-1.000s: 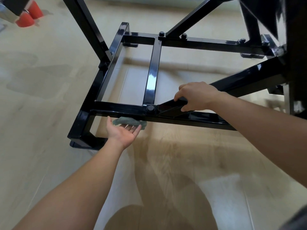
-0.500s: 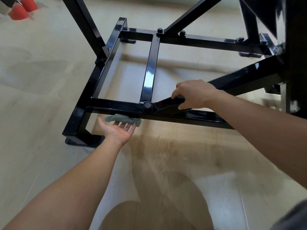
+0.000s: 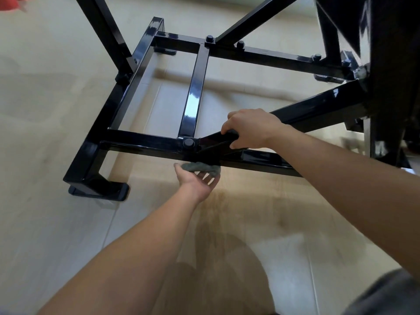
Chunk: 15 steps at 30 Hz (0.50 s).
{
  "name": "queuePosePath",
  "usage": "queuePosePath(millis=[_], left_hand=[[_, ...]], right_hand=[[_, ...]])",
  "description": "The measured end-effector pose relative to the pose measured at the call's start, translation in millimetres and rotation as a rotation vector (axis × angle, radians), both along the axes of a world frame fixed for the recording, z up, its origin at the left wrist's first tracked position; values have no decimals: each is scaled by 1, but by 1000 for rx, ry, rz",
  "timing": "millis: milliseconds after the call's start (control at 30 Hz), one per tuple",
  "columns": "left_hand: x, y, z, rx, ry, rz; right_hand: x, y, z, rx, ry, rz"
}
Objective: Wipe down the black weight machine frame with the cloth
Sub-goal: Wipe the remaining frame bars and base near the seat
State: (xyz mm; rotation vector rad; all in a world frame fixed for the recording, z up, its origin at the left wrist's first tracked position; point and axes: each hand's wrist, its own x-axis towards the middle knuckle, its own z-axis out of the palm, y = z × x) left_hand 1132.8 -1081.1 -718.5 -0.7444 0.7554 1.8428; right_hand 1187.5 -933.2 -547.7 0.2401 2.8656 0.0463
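The glossy black weight machine frame (image 3: pixel 193 98) stands on a pale floor, its base a rectangle of square tubes with a cross bar. My left hand (image 3: pixel 197 180) is palm up under the near base rail, pressing a grey-green cloth (image 3: pixel 201 167) against the rail's underside with straight fingers. My right hand (image 3: pixel 252 129) grips the lower end of a slanted black brace where it meets the near rail. Part of the cloth is hidden behind the rail.
A black foot pad (image 3: pixel 100 189) sits at the frame's near left corner. A tall upright (image 3: pixel 106 32) rises at the left and the bulky machine body (image 3: pixel 391 76) fills the right. A red object (image 3: pixel 9 2) shows at the top left corner. Pale floor lies before the frame.
My left hand with the cloth has slid to the right along the underside of the near rail, now below the bolt joint. My right hand keeps its hold on the brace.
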Motion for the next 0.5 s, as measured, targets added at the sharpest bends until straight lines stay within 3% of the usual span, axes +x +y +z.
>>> queuePosePath(millis=[333, 500], left_hand=[[-36, -32, -2, -4, 46, 106], [-16, -20, -4, 0, 28, 42]], right_hand=[[-3, 2, -3, -11, 5, -6], [-2, 2, -3, 8, 7, 5]])
